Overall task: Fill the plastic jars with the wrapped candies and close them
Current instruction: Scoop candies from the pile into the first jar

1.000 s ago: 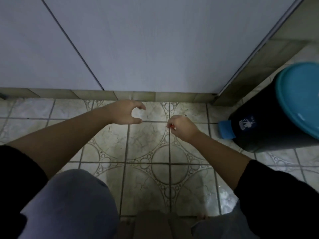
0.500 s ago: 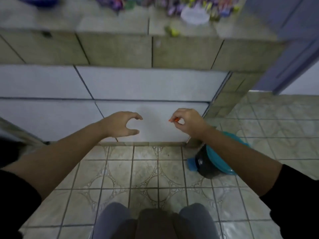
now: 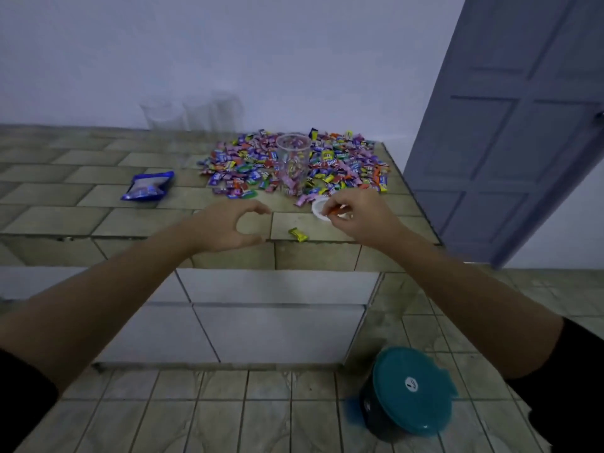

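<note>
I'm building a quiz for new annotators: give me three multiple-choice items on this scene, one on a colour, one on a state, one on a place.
1. What colour is the bin lid? A) red B) teal C) white
2. What is the right hand doing? A) spread flat, empty B) fisted, empty C) pinching an orange candy
3. Where is the blue bag? A) on the counter, left of the candy pile B) on the bin lid C) in the right hand
Key: 1 B, the lid shows teal; 2 C, the fingertips hold an orange wrapper; 3 A, the bag lies apart from the pile, on its left.
</note>
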